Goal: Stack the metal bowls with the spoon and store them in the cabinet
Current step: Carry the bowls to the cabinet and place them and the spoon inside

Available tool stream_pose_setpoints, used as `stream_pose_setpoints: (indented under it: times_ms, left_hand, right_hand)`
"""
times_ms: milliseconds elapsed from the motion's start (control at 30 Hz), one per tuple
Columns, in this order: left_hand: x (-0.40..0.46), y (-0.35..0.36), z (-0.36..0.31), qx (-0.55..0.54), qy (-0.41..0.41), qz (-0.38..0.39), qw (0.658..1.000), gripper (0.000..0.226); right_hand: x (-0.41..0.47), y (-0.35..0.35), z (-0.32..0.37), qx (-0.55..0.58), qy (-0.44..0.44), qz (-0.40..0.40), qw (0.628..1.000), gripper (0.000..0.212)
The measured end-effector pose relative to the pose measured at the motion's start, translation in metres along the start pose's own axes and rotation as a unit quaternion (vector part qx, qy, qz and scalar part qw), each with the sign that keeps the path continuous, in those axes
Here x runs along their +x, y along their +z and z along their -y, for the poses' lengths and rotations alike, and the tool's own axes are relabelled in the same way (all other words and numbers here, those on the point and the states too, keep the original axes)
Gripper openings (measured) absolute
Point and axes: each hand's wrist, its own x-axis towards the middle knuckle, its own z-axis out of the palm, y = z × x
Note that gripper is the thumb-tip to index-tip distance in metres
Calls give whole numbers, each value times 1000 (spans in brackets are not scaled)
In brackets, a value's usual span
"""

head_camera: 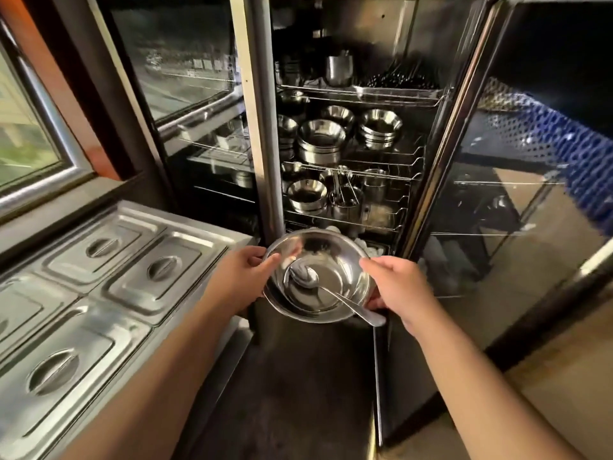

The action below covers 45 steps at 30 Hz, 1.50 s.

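- A kitchen corner: a tall glass-doored cabinet (331, 127) stands open straight ahead, its right door (497, 194) swung wide, with a window (30, 134) at the far left.
- To the left, a steel counter (205, 240) carries lidded food pans (109, 287), each lid with an oval recessed handle.
- Inside the cabinet, wire shelves (381, 174) hold steel ware: a canister (338, 71) on the upper shelf, stacks of metal bowls (321, 141) on the middle one, and another bowl stack (306, 195) beside small cups with utensils on the one below.
- The stacked metal bowls (331, 247) being carried are held in the air in front of the cabinet's lower part, below the filled shelves (a smaller bowl sits nested in a wider one).
- A spoon (331, 290) lies in the inner bowl, its scoop near the centre and its handle running out over the near right rim.
- The left hand (242, 277) is clamped on the left rim of the stack, thumb over the edge and fingers beneath.
- The right hand (398, 287) grips the right rim the same way, thumb on top near the rim, fingers under, just beside the spoon's handle end.
- Both forearms are bare and reach in from the bottom of the view.
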Motion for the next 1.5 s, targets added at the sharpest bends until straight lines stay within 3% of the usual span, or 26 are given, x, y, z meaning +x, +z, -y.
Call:
stream_pose_setpoints:
  times_ms: [200,300,467,633,700,833,1000,1233,1333,1500]
  left_hand:
    - [72,25,-13,-6,-6,-11,1000,42]
    - [111,41,-18,-16,-6,-8,1000,40]
    - [183,70,-28,-17,12,36,999,36]
    - [275,102,-45,-21,34,91,995,50]
    - [316,114,-54,-35,45,114,992,44]
    - [398,131,-80,-20,90,156,984,41]
    - [472,145,-110,-1,142,210,967,34]
    - [541,183,-136,-54,121,293,947,17]
    - [559,205,-143,-67,92,317,941,54]
    - [576,236,-145,-51,80,317,944,64]
  right_hand:
    - [64,-8,16,-8,9,-30,999,13]
    - [97,-12,20,-2,19,-48,999,15]
    - [152,-21,23,-19,44,-83,995,19]
    - [218,-30,36,-25,68,-141,987,33]
    - [248,-33,44,-16,71,-159,985,28]
    - [308,-34,64,4,90,-202,975,52]
    - [368,-37,78,25,114,-251,961,58]
    - [426,-47,93,-2,125,-299,946,56]
    - [451,-55,95,-39,130,-304,943,58]
    - [483,-65,101,-82,144,-295,941,61]
